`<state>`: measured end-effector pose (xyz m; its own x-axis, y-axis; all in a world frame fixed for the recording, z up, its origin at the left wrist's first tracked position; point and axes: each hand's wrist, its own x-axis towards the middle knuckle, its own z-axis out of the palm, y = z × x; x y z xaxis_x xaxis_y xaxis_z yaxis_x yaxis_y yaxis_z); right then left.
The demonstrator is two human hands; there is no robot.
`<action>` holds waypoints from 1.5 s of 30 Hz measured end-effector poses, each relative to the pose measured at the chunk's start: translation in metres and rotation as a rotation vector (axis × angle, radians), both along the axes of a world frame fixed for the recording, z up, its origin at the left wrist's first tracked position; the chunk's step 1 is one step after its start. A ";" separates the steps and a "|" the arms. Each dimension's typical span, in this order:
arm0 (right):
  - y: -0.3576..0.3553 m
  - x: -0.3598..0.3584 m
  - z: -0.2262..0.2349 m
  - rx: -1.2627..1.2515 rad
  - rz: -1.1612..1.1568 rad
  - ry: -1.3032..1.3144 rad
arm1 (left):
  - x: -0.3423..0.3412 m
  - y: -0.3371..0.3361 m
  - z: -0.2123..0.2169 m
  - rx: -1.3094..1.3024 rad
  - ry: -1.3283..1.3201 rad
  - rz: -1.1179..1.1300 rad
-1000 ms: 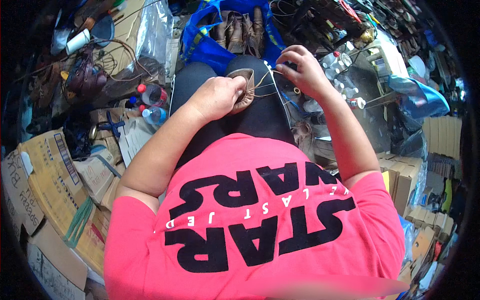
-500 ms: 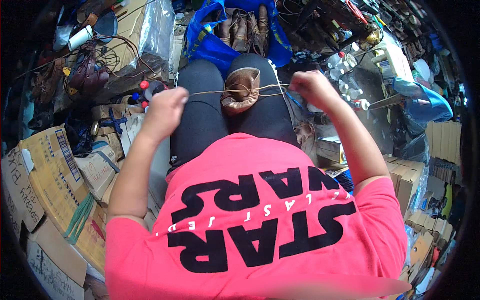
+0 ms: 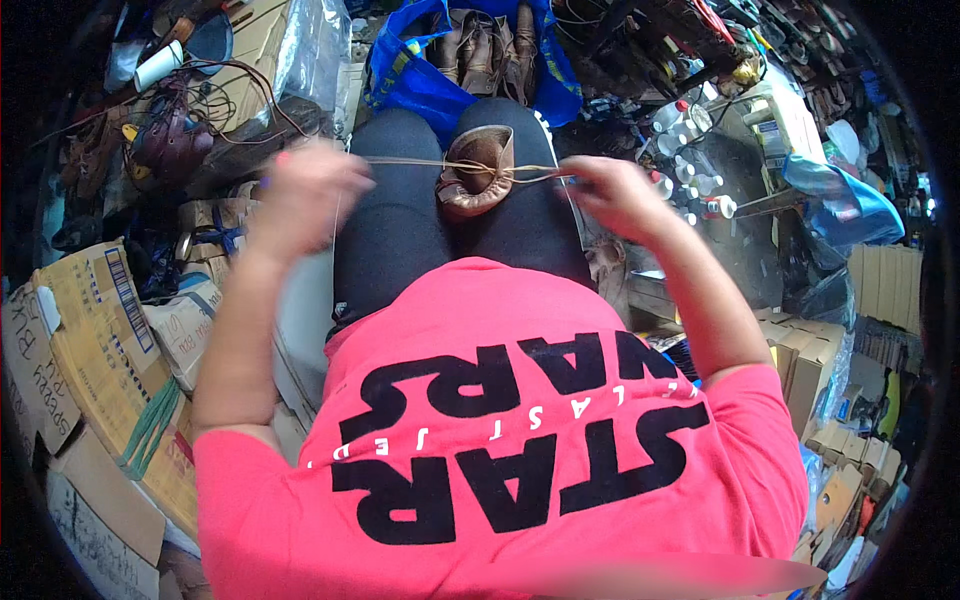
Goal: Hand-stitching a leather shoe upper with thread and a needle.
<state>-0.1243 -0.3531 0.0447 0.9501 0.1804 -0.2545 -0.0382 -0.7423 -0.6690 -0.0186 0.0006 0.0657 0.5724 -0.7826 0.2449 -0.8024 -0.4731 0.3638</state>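
On right thigh (image 3: 532, 228), toward inner edge: brown leather shoe (image 3: 478, 198), thread (image 3: 415, 161) across it. Left hand (image 3: 308, 195), blurred, and right hand (image 3: 614, 192) grasp thread, fingers (image 3: 584, 167) clenched. Best: even outward pull, shoe steady.

This looks like a cramped shoe workshop: a brown leather shoe part (image 3: 478, 200) rests on the person's lap (image 3: 392, 215) with thread (image 3: 405, 161) stretched across it, brown leather pieces (image 3: 480, 62) fill a blue bag (image 3: 405, 97), and cardboard boxes (image 3: 125, 335) and plastic bottles (image 3: 672, 115) crowd both sides.
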 end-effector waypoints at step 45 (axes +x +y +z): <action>-0.074 -0.011 -0.073 0.731 -0.753 0.021 | 0.007 0.023 -0.052 -0.074 0.492 0.292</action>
